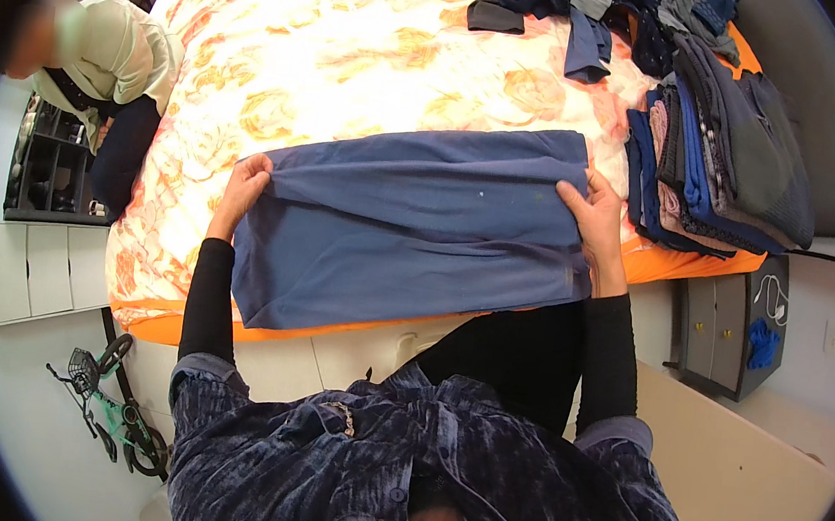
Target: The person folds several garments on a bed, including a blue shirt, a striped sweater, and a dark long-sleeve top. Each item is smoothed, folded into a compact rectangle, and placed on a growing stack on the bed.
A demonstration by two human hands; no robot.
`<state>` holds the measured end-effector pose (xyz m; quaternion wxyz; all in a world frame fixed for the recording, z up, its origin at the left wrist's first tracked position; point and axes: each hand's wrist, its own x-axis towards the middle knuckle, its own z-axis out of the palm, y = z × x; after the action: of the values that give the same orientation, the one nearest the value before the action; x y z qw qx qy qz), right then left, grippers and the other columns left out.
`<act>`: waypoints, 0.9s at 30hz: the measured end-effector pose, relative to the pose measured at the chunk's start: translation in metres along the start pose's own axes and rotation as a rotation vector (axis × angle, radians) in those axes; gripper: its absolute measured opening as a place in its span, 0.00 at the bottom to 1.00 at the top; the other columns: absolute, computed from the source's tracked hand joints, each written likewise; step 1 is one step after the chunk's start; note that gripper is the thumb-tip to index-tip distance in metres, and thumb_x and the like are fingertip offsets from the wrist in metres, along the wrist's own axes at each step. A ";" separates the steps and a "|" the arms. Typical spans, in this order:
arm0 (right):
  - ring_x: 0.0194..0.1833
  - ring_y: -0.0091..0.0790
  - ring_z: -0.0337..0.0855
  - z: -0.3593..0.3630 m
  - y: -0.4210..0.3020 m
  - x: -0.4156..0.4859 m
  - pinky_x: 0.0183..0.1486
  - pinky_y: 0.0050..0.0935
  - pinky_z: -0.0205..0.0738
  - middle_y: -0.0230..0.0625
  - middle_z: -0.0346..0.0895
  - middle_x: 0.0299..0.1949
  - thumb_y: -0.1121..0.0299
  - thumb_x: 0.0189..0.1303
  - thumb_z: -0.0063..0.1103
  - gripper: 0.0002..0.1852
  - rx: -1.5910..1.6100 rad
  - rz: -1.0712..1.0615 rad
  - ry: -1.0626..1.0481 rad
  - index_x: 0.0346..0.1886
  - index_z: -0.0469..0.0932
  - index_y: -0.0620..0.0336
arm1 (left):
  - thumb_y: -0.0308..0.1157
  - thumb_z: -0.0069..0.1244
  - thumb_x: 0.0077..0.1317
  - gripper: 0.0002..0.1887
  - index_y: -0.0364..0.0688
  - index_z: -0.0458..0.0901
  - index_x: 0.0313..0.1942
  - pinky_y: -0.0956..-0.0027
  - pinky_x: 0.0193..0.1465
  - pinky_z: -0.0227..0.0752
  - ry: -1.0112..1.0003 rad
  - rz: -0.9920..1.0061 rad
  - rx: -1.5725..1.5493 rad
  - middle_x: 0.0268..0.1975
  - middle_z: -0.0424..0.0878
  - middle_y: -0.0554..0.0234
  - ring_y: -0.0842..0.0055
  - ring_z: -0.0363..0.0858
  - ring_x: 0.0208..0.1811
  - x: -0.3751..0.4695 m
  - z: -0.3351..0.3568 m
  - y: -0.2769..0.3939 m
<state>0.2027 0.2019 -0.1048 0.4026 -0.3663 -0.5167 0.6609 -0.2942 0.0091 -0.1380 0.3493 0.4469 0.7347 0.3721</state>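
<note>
A blue-grey folded cloth garment (pixel 413 222) lies spread across the near edge of the bed, with creases running along its length. My left hand (pixel 248 176) grips its upper left corner between thumb and fingers. At the right end, my right hand (pixel 594 210) holds the edge, its thumb on top of the fabric and the other fingers partly hidden behind it. The garment's near edge hangs slightly over the orange border of the bed.
Floral bedding (pixel 407 56) covers the bed. Folded clothes (pixel 713 168) are stacked at its right, with loose clothes (pixel 584 13) beyond. Another person (pixel 125 51) is at the far left. A grey cabinet (pixel 720 327) stands at right; a small bicycle (pixel 116 412) is at lower left.
</note>
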 end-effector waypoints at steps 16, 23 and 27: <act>0.48 0.33 0.79 -0.031 0.105 0.080 0.51 0.27 0.74 0.41 0.78 0.49 0.76 0.52 0.66 0.24 -0.655 -0.173 0.240 0.55 0.73 0.64 | 0.32 0.56 0.54 0.30 0.49 0.70 0.60 0.51 0.68 0.51 0.038 0.656 0.881 0.66 0.63 0.54 0.58 0.59 0.68 -0.015 0.136 0.081; 0.51 0.51 0.71 0.034 0.045 0.054 0.55 0.41 0.65 0.47 0.74 0.49 0.66 0.49 0.66 0.23 -1.172 -0.533 0.228 0.49 0.74 0.65 | 0.41 0.54 0.62 0.29 0.54 0.68 0.64 0.48 0.71 0.41 0.113 0.597 0.758 0.71 0.56 0.58 0.59 0.50 0.73 -0.030 0.151 0.094; 0.64 0.40 0.63 0.108 0.051 0.024 0.59 0.46 0.59 0.38 0.67 0.61 0.51 0.51 0.63 0.26 -1.281 -0.766 -0.305 0.55 0.74 0.43 | 0.45 0.51 0.63 0.28 0.56 0.67 0.64 0.41 0.69 0.40 0.196 0.580 0.929 0.71 0.57 0.61 0.58 0.50 0.73 -0.011 0.178 0.082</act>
<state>0.0876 0.1740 -0.1351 0.2368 -0.2281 -0.9402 0.0893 -0.1070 0.0677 -0.1509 -0.0712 0.7010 0.6976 0.1300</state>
